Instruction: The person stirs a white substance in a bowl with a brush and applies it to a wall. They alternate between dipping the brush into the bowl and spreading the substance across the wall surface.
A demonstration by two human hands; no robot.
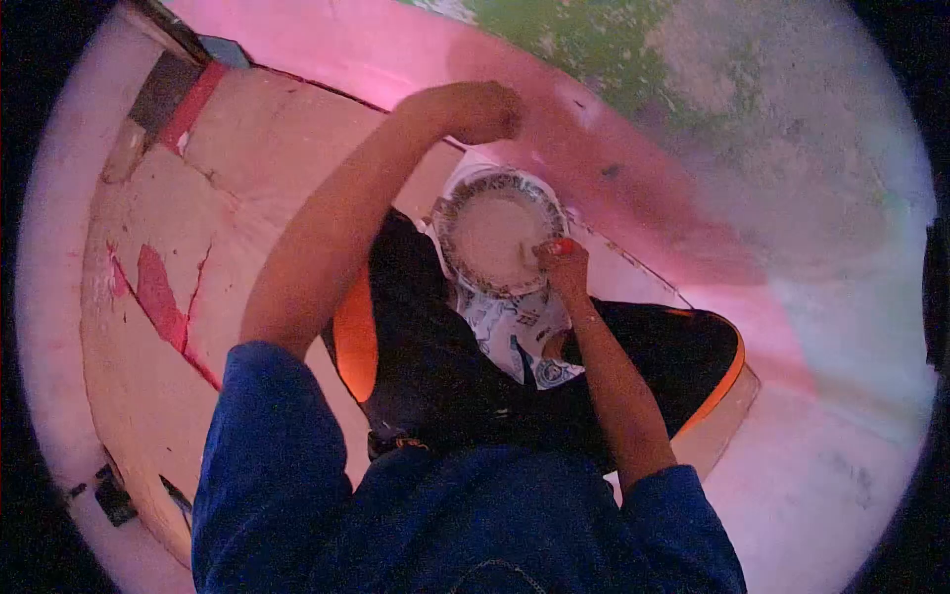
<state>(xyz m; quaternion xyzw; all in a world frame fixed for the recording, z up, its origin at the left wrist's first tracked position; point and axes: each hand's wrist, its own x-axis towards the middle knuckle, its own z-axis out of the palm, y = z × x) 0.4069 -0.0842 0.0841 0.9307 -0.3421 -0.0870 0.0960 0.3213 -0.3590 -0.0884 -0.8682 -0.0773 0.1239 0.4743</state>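
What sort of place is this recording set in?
Probably a plain home or small workshop corner, though it's hard to say: a worn wooden board with peeling red paint, a stained pink wall, and a patterned cloth under a round dish.

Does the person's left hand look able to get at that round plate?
Probably yes. The left hand is curled just beyond the plate, with nothing between them; the right hand touches only its right rim.
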